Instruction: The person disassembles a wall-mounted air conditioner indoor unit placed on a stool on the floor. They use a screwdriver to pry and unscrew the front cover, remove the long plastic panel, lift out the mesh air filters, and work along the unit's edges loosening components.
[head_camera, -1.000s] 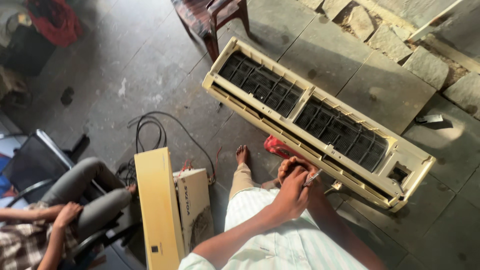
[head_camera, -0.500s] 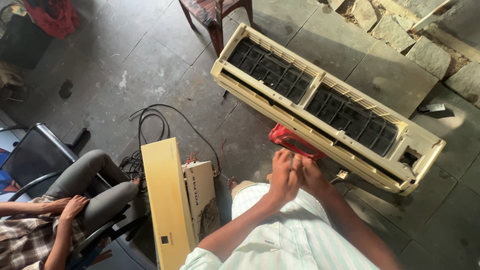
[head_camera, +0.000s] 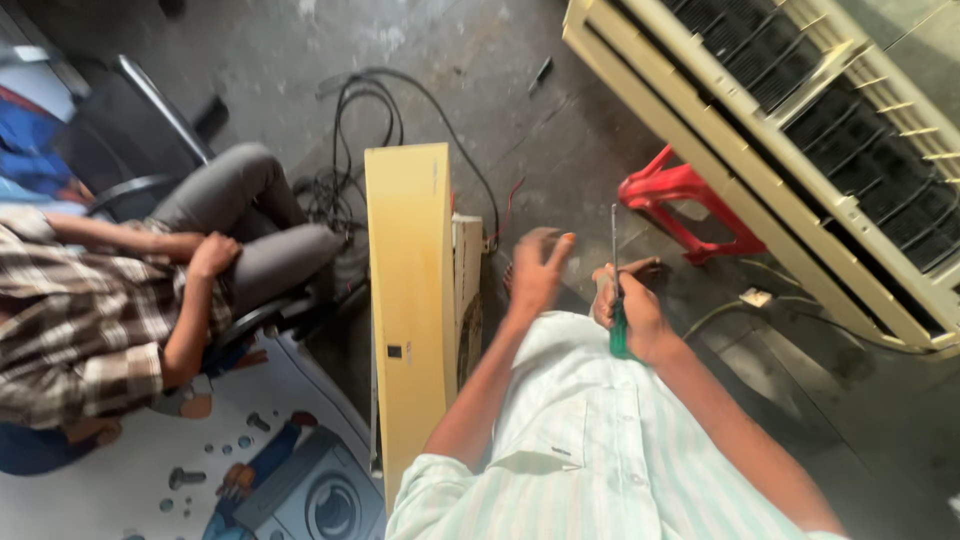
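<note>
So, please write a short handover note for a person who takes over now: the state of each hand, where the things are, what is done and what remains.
Right hand: closed around a green-handled screwdriver, shaft pointing up and away from the body.
Left hand: open, fingers spread, holding nothing, just right of the upright yellowish panel.
Things: long air-conditioner unit lies on the floor at upper right, grille exposed; red plastic stool beside it; black cables behind the panel. Another person sits in a chair at left.
Done: the screwdriver is in hand.
Left: its tip touches nothing yet; the unit is untouched by either hand.
</note>
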